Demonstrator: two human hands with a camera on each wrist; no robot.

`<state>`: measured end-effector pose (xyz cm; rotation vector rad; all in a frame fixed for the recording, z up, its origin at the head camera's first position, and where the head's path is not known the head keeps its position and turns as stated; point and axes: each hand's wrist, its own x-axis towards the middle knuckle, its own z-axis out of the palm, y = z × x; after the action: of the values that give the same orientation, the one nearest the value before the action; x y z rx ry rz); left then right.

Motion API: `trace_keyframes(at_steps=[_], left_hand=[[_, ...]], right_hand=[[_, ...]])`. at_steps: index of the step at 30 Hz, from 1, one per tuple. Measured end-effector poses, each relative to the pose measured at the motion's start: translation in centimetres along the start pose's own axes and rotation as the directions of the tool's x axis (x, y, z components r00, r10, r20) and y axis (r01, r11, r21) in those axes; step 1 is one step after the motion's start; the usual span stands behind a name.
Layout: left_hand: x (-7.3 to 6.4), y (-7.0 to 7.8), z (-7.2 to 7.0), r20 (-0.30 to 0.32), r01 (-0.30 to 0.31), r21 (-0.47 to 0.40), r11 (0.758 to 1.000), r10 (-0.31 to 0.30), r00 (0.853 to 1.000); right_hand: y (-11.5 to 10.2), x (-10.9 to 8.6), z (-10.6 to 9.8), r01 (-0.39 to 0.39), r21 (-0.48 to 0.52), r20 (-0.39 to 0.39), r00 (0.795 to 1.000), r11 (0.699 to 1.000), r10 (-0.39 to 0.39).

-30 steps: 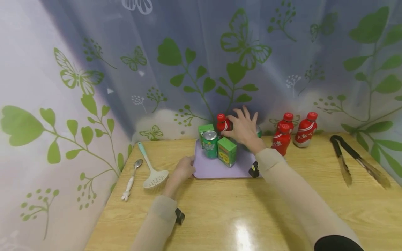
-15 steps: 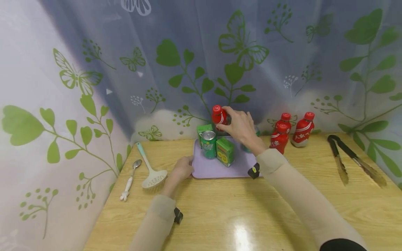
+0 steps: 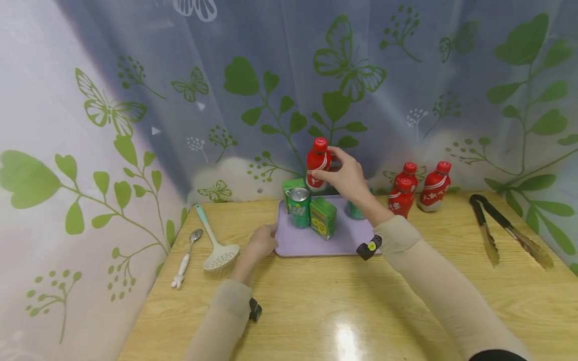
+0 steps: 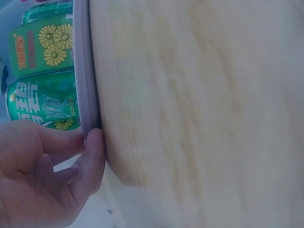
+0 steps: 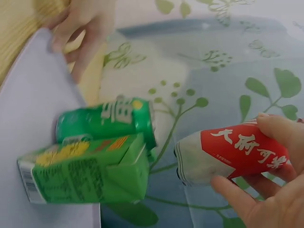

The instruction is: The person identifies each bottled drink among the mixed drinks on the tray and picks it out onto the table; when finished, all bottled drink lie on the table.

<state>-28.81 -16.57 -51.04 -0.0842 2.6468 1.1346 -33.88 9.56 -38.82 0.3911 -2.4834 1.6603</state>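
My right hand (image 3: 345,175) grips a red cola bottle (image 3: 318,163) and holds it upright, raised above the back of the lilac tray (image 3: 347,235). Fingers and thumb curl round its sides in the right wrist view, where the bottle's pale base (image 5: 194,159) shows free of the tray. With thumb and fingers my left hand (image 4: 52,171) pinches the tray's rim at its left end. On the tray stand a green soda can (image 3: 300,210), a green drink carton (image 3: 323,218) in front and another green carton (image 3: 291,186) behind. A second can (image 3: 355,210) is partly hidden by my right hand.
Several red bottles (image 3: 434,188) stand right of the tray. Black-handled tongs (image 3: 501,220) lie at the far right. A skimmer (image 3: 221,255) and a spoon (image 3: 186,260) lie left of my left hand. A patterned curtain (image 3: 271,125) hangs close behind the wooden table (image 3: 307,306).
My right hand has closed round the red bottle and lifted it from the back of the tray. The left hand stays at the tray's rim.
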Motion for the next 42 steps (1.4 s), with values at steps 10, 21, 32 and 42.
trace_keyframes(at_steps=[10,21,32,42], left_hand=[[-0.1,0.1,0.1,-0.002,-0.011,-0.006,1.0,0.011,1.0],[-0.2,-0.1,0.2,0.008,-0.011,-0.009,1.0,0.011,1.0],[-0.2,0.2,0.1,-0.006,-0.021,0.0,1.0,0.021,1.0],[-0.2,0.1,0.1,-0.007,-0.027,0.008,1.0,0.027,1.0]], right_hand=[[-0.3,-0.8,-1.4,-0.166,0.349,0.114,0.984,0.922,0.134],[0.4,-1.9,-2.3,-0.222,0.511,0.129,0.975,0.83,0.181],[0.9,-3.2,-3.7,-0.14,0.476,0.067,0.99,0.868,0.123],[0.4,-4.7,-4.9,-0.069,0.434,0.016,0.998,0.898,0.069]])
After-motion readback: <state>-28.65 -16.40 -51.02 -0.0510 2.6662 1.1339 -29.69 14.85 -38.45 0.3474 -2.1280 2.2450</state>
